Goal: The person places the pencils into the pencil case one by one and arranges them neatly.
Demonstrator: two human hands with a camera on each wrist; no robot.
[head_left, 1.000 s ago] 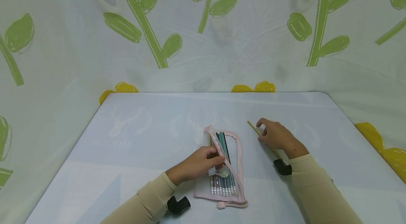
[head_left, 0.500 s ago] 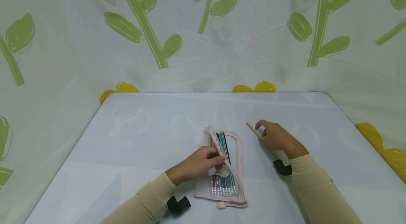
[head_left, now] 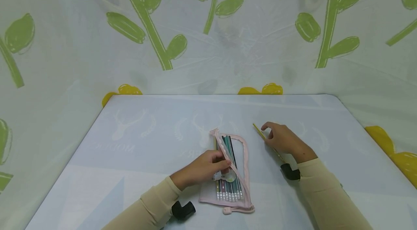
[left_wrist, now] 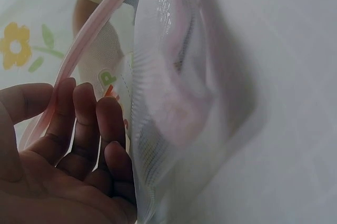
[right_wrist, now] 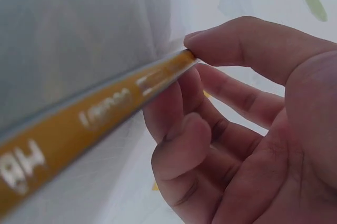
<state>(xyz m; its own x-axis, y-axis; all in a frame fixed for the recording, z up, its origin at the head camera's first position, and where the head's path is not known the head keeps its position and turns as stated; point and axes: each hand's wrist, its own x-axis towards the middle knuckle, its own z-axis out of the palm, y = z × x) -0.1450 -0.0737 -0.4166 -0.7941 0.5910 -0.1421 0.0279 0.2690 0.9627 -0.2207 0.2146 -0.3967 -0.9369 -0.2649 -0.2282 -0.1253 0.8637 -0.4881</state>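
Observation:
Between thumb and fingers, my left hand (head_left: 206, 167) pinches the pink zip edge (left_wrist: 87, 37) of a see-through mesh pencil case (head_left: 245, 157). That edge is lifted, so the case gapes along one side. Several pencils (head_left: 232, 150) lie inside, in teal, black and other colours, their metal ends toward me. To the right of the case, my right hand (head_left: 286, 139) holds a yellow pencil (head_left: 258, 130) apart from it. In the right wrist view, the thumb and fingers pinch this pencil (right_wrist: 108, 100), which carries white lettering with "HB"; the fingers partly cover it.
A pink zip pull (head_left: 228, 210) rests at the near end of the case. The pale table (head_left: 146, 132) ends at a back edge against a curtain (head_left: 260, 41) printed with leaves. Black wrist pieces (head_left: 183, 211) show below both wrists.
The yellow pencil's far end dips slightly and then rises again, and the right hand shifts a very little. My left hand and the pencil case stay as they were.

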